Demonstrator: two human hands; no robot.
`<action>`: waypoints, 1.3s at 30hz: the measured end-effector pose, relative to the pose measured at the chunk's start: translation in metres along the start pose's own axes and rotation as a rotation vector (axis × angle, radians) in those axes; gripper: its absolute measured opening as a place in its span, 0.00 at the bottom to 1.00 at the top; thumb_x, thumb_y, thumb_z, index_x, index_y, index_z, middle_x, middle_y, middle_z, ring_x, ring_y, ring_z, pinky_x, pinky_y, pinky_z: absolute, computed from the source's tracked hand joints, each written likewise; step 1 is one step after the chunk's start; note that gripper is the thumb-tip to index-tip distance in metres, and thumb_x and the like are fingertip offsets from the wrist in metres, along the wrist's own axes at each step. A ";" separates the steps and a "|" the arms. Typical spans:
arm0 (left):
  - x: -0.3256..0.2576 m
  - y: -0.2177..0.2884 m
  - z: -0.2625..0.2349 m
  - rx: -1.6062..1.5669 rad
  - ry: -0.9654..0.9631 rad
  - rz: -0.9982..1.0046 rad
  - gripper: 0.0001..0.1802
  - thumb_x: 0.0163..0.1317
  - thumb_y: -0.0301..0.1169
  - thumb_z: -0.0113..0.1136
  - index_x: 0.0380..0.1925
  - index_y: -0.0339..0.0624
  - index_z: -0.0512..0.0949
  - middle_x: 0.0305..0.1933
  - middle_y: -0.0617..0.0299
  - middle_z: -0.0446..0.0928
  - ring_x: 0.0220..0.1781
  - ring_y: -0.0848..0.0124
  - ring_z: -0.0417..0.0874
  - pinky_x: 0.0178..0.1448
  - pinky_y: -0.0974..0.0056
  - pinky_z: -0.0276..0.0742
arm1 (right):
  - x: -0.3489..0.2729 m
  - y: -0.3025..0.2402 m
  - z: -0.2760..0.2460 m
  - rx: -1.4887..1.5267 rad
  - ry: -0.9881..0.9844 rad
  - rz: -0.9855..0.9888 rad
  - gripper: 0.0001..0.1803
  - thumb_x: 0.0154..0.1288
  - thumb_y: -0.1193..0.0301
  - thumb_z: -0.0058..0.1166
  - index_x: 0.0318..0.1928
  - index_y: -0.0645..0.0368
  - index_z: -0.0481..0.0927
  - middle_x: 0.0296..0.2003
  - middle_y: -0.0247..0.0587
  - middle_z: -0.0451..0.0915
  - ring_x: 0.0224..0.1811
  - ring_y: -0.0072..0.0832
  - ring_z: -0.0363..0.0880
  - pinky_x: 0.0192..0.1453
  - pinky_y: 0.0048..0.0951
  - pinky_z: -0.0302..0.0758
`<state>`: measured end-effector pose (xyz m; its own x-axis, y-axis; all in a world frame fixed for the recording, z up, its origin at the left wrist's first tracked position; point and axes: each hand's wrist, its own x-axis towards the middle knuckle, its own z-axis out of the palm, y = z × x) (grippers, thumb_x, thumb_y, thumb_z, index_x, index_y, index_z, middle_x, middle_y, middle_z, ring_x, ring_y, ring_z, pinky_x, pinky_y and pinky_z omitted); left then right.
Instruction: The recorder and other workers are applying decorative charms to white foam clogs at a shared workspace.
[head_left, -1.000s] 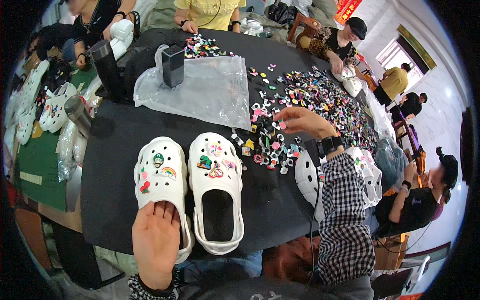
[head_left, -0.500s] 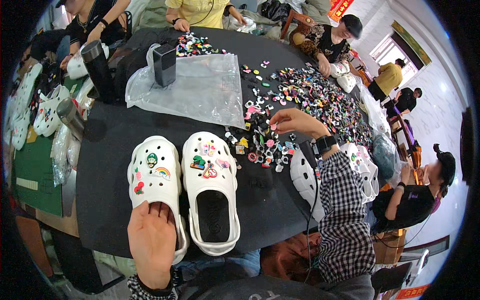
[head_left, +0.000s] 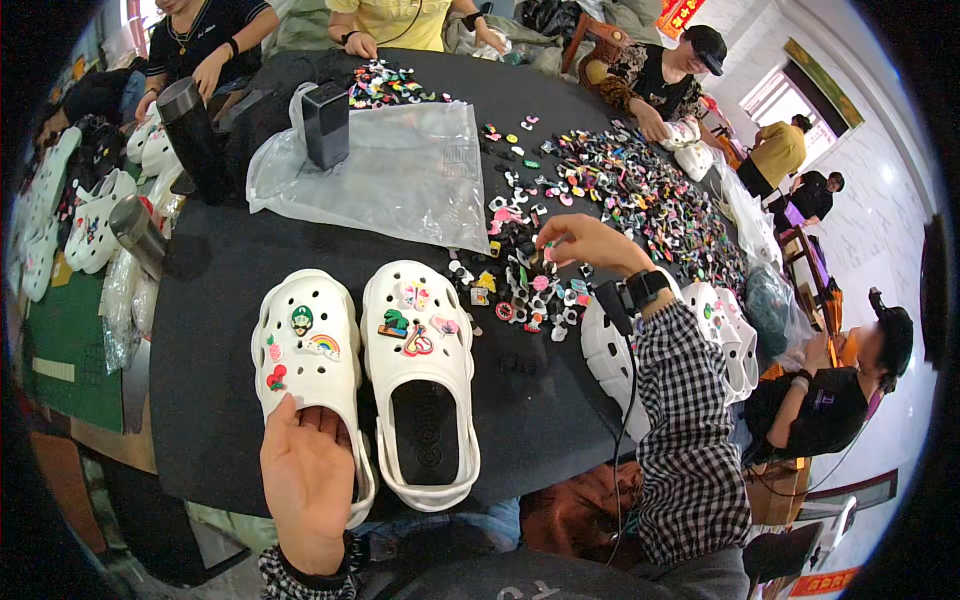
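Two white clogs stand side by side, toes away from me. The left clog (head_left: pixel 310 330) carries a cap-wearing figure, a rainbow, a pineapple and a cherry charm. On the right clog (head_left: pixel 419 350) are a palm tree, a baseball and other small charms. My left hand (head_left: pixel 308 480), palm up, has its fingers inside the left clog's opening and its thumb against the upper. Over the near edge of a charm pile (head_left: pixel 535 300), my right hand (head_left: pixel 585 243) pinches a small pink shoe charm (head_left: pixel 549 254); its exact shape is unclear.
More white clogs (head_left: pixel 605 350) lie under and beside my right forearm. A clear plastic bag (head_left: pixel 410 180) with a black box-shaped device (head_left: pixel 326 125) lies behind. Dark and steel bottles (head_left: pixel 138 230) stand left. A cable hangs by my right sleeve. Several people sit around the table.
My right hand stays over the charm pile with its fingertips slightly turned. My left thumb has risen a little along the clog. A person at the far left sits more upright.
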<state>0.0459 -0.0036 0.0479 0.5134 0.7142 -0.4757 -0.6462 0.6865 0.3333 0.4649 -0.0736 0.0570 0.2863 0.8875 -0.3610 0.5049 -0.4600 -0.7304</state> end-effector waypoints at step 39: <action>0.003 0.003 -0.007 -0.037 -0.040 0.006 0.19 0.67 0.33 0.52 0.55 0.37 0.68 0.58 0.55 0.71 0.61 0.64 0.70 0.67 0.59 0.62 | -0.029 0.013 0.020 -0.810 0.038 0.070 0.10 0.44 0.71 0.60 0.32 0.55 0.81 0.32 0.43 0.82 0.36 0.43 0.82 0.39 0.40 0.78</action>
<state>0.0413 -0.0005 0.0421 0.5314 0.7235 -0.4407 -0.6693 0.6775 0.3050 0.4469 -0.1043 0.0466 0.3588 0.8611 -0.3601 0.9133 -0.4036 -0.0551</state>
